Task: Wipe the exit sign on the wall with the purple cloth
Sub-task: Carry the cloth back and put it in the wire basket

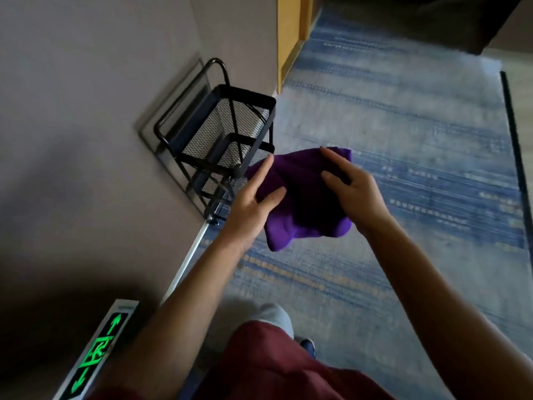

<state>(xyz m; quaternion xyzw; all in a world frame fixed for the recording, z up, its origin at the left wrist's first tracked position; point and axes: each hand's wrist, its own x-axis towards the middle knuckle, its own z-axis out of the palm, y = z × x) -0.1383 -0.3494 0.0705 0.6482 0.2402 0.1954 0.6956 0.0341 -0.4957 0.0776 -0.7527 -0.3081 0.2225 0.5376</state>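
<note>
A purple cloth (302,203) hangs folded in front of me, above the carpet. My left hand (253,197) grips its left edge, thumb on top and fingers behind. My right hand (350,186) holds its right side, fingers spread over the top. The exit sign (96,350), a long silver-framed panel with glowing green arrows and a running figure, sits low on the grey wall at the bottom left, well below and left of the cloth. My left forearm passes close beside the sign.
A black wire-mesh cart (222,131) with two baskets stands against the wall just left of the cloth. A blue striped carpet (403,168) covers the floor. A wooden door frame (291,39) stands at the back. My red-clothed leg (277,368) is at the bottom.
</note>
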